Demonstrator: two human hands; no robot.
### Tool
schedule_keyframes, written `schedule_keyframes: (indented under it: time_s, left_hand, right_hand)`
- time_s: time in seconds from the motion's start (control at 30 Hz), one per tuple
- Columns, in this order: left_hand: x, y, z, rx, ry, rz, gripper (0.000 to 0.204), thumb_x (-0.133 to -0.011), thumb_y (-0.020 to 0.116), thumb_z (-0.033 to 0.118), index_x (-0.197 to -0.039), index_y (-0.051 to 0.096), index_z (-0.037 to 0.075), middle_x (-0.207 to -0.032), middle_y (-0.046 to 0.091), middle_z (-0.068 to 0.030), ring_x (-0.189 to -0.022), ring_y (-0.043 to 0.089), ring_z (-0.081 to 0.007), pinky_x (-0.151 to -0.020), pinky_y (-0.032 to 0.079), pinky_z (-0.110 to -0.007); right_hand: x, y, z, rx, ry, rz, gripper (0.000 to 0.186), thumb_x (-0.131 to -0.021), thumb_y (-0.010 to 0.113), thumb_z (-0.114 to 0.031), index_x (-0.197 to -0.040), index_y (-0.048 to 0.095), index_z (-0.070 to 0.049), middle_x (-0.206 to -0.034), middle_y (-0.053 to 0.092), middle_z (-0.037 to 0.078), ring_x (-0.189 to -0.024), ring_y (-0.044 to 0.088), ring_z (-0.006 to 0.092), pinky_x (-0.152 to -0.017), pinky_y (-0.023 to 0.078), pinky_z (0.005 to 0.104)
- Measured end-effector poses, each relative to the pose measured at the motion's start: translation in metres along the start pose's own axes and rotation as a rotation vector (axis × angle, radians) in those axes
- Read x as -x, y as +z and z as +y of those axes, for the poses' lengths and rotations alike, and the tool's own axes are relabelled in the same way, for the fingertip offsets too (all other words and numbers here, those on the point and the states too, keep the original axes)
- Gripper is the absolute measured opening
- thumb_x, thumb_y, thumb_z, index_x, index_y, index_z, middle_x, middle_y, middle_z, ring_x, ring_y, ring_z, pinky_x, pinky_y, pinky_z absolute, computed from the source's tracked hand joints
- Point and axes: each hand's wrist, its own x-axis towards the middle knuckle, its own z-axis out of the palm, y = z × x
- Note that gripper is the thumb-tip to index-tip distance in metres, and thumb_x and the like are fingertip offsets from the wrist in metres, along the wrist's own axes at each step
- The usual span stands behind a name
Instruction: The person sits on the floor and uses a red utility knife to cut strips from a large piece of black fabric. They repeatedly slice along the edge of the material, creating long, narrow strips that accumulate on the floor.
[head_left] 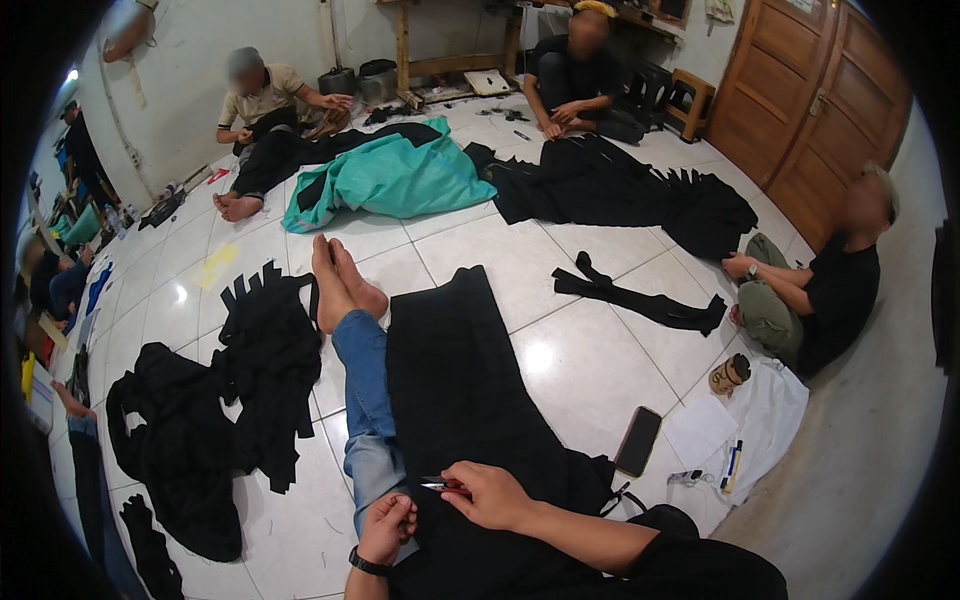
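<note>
A long black cloth [455, 370] lies over my lap and along my outstretched legs in blue jeans [362, 385]. Above its near part my right hand [490, 497] is closed round small thread snips [437, 486] with a pale metal blade and a red part, pointing left. Just left of the blade, my left hand [386, 527] is closed with fingertips pinched together. Whatever is between those fingers is hidden or too small to make out. A dark watch is on my left wrist. The two hands are apart.
Black cloth pieces [190, 440] lie on the tiles at left, and black strips [640, 300] ahead. At right are a phone [638, 441], a cup [729, 374], paper [700, 430] and a white plastic sheet [775, 410]. Several people sit around with black cloth; a turquoise cloth [390, 180] lies between.
</note>
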Motion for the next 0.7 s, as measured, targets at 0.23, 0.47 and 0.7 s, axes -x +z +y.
schedule_keyframes:
  time_s: [0.23, 0.47, 0.7]
  left_hand:
    - [0.006, 0.004, 0.0, -0.031, 0.081, -0.032, 0.021, -0.102, 0.052, 0.022, -0.09, 0.06, 0.008, -0.08, 0.068, -0.0059, -0.058, 0.055, -0.0076, -0.048, 0.036, -0.018]
    - [0.012, 0.003, -0.003, -0.079, 0.112, 0.003, 0.02, -0.102, 0.055, 0.023, -0.091, 0.06, 0.006, -0.079, 0.068, -0.0046, -0.058, 0.056, -0.0061, -0.049, 0.039, -0.018]
    - [0.014, 0.002, -0.005, -0.128, 0.183, 0.03, 0.018, -0.101, 0.056, 0.02, -0.093, 0.061, 0.005, -0.08, 0.069, -0.006, -0.059, 0.058, -0.0069, -0.051, 0.04, -0.019]
  right_hand:
    - [0.003, -0.001, -0.005, 0.078, -0.041, 0.012, 0.019, -0.088, 0.068, -0.018, -0.099, 0.058, -0.006, -0.087, 0.064, 0.01, -0.079, 0.066, 0.0306, -0.068, 0.052, 0.0411]
    - [0.012, 0.002, -0.018, 0.176, -0.124, 0.001, 0.023, -0.086, 0.071, -0.018, -0.102, 0.064, -0.003, -0.088, 0.066, 0.009, -0.074, 0.066, 0.0278, -0.065, 0.053, 0.0366]
    - [0.016, 0.004, -0.029, 0.278, -0.204, 0.065, 0.021, -0.086, 0.069, -0.016, -0.102, 0.063, -0.003, -0.087, 0.064, 0.009, -0.075, 0.066, 0.026, -0.066, 0.053, 0.0354]
